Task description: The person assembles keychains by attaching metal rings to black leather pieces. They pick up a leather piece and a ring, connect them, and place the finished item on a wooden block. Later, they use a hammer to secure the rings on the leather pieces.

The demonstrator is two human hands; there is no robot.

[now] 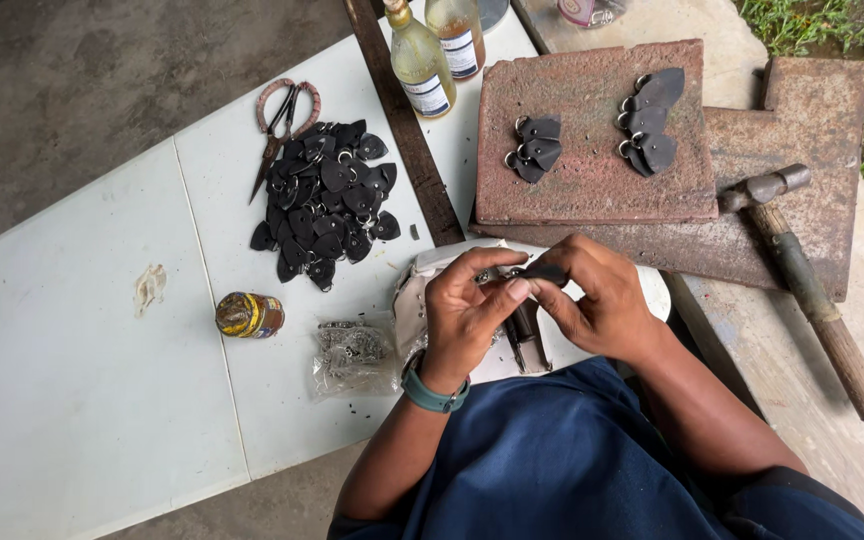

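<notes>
small black leather piece [544, 271] pinched between both hands, held just above a white cloth [422, 290] at the near desk edge. left hand [467, 312] closed on it with thumb and forefinger, teal wristband [432, 395] on that wrist. right hand [597, 300] fingertips closed on its other end. dark metal tool [525, 335] lies under the hands on the cloth. rusty slab [592, 190] just beyond, two small groups of finished black pieces [535, 148] on it. hammer [802, 275] to the right. left on the white desk [82, 400]: pile of black pieces [327, 200], scissors [282, 125], bag of metal rings [354, 352], small tin [249, 315], two bottles [422, 60].
</notes>
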